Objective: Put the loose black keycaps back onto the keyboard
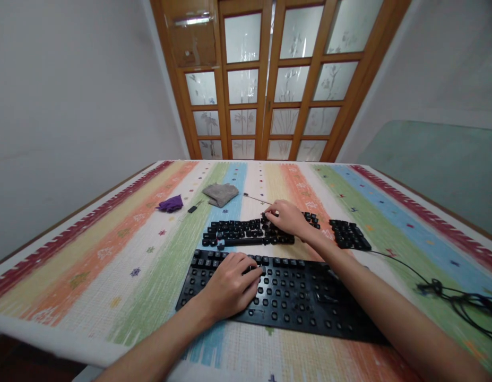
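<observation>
A black keyboard [287, 302] lies on the striped cloth, its top row fitted with keycaps and most of its lower sockets bare. My left hand [235, 284] rests on it, fingers bent and close together at the upper middle; what lies under the fingertips is hidden. Beyond the keyboard, loose black keycaps [240, 229] are laid out in rows. My right hand [286, 216] reaches over these rows, thumb and forefinger pinched at a small dark keycap [264, 215] on the far side. A separate block of keycaps [349, 234] sits to the right.
A grey cloth [221, 194], a purple cloth [170, 203], a small black tool with wire prongs [192, 209] and a thin rod-like tool [257, 198] lie farther back. The coiled black cable [434, 287] spreads along the right. Past the striped tablecloth [150, 265] stand wooden glass doors [265, 79].
</observation>
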`<state>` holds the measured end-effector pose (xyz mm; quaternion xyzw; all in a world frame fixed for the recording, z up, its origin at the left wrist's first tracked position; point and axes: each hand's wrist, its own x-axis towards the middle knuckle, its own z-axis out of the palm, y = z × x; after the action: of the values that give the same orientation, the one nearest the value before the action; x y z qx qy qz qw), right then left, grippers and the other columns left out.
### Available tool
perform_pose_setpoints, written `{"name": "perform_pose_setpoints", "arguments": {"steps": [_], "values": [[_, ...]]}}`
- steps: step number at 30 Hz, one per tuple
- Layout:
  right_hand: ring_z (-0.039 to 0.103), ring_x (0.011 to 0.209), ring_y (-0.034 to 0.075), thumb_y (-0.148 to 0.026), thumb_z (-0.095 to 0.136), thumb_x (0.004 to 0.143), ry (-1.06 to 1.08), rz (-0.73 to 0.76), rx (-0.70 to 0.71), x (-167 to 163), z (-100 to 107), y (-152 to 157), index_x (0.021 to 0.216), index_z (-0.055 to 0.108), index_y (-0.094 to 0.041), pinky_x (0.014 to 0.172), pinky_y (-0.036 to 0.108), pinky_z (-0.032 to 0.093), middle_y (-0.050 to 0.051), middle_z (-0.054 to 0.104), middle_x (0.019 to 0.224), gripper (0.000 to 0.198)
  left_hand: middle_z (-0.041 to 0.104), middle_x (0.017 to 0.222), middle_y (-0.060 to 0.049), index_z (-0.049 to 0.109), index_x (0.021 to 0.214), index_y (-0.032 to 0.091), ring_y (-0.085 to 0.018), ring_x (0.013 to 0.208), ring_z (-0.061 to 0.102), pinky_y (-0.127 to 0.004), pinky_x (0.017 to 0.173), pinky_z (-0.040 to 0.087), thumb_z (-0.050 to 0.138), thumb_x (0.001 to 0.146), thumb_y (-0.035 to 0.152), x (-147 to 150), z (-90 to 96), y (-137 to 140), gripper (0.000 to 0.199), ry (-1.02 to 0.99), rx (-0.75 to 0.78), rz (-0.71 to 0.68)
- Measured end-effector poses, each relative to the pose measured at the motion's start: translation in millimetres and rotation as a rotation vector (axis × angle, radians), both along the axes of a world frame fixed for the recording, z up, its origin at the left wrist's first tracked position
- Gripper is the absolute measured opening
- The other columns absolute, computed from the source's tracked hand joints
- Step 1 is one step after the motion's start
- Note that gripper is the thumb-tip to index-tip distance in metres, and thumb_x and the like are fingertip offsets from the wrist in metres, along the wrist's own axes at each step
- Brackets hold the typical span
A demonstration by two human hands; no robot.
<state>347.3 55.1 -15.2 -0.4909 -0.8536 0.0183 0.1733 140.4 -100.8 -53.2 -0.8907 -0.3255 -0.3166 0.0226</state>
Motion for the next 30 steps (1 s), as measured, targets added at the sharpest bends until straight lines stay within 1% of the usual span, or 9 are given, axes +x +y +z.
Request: {"name": "perform_pose_setpoints", "arguments": {"steps": [3,7,14,18,21,23,26,28,30], "values": [[0.062,0.088,0.023,-0.022,0.057,0.090,-0.010,-0.028,-0.019,-1,-11,20,0.096,0.078,-0.013,0.078,0.031,0.043,0.011,0.072,0.089,0.024,0.067,0.095,-0.009,0.067,0.106,0.015,-0.022,0.091,0.059,-0.039,0.080,0.049,0.052,0.096,0.016,0,-1.6,0,0.018,0.012,0.009,0.002],[0.063,0.087,0.022,-0.019,0.060,0.087,-0.022,-0.009,-0.044,-6,-19,33,0.091,0.080,-0.015,0.082,0.030,0.044,0.010,0.073,0.089,0.021,0.067,0.093,-0.009,0.067,0.104,0.014,-0.022,0.089,0.059,-0.038,0.079,0.048,0.053,0.095,0.015,0,-2.6,-1,0.017,0.022,0.019,0.003],[0.061,0.093,0.023,-0.016,0.062,0.084,0.019,-0.010,-0.049,-11,-25,40,0.081,0.076,-0.014,0.088,0.033,0.043,0.011,0.071,0.089,0.014,0.066,0.092,-0.009,0.067,0.103,0.014,-0.022,0.089,0.058,-0.038,0.080,0.048,0.052,0.095,0.015,0,-1.3,-1,0.017,0.031,0.015,0.001],[0.060,0.098,0.024,-0.017,0.059,0.087,0.106,-0.006,-0.027,-11,-19,37,0.085,0.072,-0.013,0.090,0.035,0.044,0.012,0.070,0.095,0.014,0.067,0.092,-0.009,0.067,0.101,0.013,-0.021,0.089,0.058,-0.037,0.080,0.049,0.053,0.093,0.014,0,-0.7,-2,0.016,0.031,0.022,-0.023],[0.061,0.094,0.023,-0.018,0.053,0.092,0.181,0.012,-0.020,-8,-9,26,0.090,0.069,-0.013,0.086,0.035,0.046,0.012,0.071,0.095,0.017,0.067,0.091,-0.008,0.068,0.097,0.015,-0.021,0.089,0.060,-0.037,0.080,0.050,0.054,0.093,0.013,1,-0.3,-3,0.015,0.009,0.031,-0.016],[0.063,0.087,0.021,-0.019,0.050,0.094,0.220,0.041,-0.036,-4,-2,14,0.091,0.068,-0.013,0.080,0.033,0.047,0.011,0.072,0.092,0.019,0.067,0.088,-0.007,0.068,0.094,0.016,-0.021,0.086,0.061,-0.037,0.079,0.052,0.054,0.093,0.013,1,0.3,-2,0.015,-0.064,0.040,0.060],[0.064,0.080,0.019,-0.022,0.051,0.095,0.253,0.105,-0.071,5,4,-13,0.090,0.067,-0.016,0.073,0.030,0.047,0.008,0.072,0.088,0.018,0.069,0.090,-0.008,0.068,0.099,0.016,-0.021,0.085,0.062,-0.038,0.079,0.055,0.054,0.092,0.014,-1,1.6,-1,0.016,-0.200,0.042,0.198],[0.064,0.077,0.018,-0.023,0.053,0.094,0.265,0.153,-0.096,11,5,-34,0.089,0.066,-0.017,0.070,0.029,0.047,0.006,0.071,0.085,0.016,0.070,0.096,-0.008,0.067,0.104,0.016,-0.021,0.090,0.064,-0.039,0.082,0.056,0.054,0.092,0.013,-3,2.4,1,0.018,-0.233,0.038,0.204],[0.063,0.075,0.018,-0.024,0.054,0.094,0.299,0.227,-0.140,16,3,-57,0.089,0.065,-0.017,0.069,0.029,0.047,0.005,0.070,0.084,0.014,0.070,0.100,-0.009,0.067,0.107,0.016,-0.022,0.093,0.064,-0.040,0.085,0.055,0.054,0.092,0.012,-4,2.8,2,0.020,-0.218,0.024,0.166]]}}
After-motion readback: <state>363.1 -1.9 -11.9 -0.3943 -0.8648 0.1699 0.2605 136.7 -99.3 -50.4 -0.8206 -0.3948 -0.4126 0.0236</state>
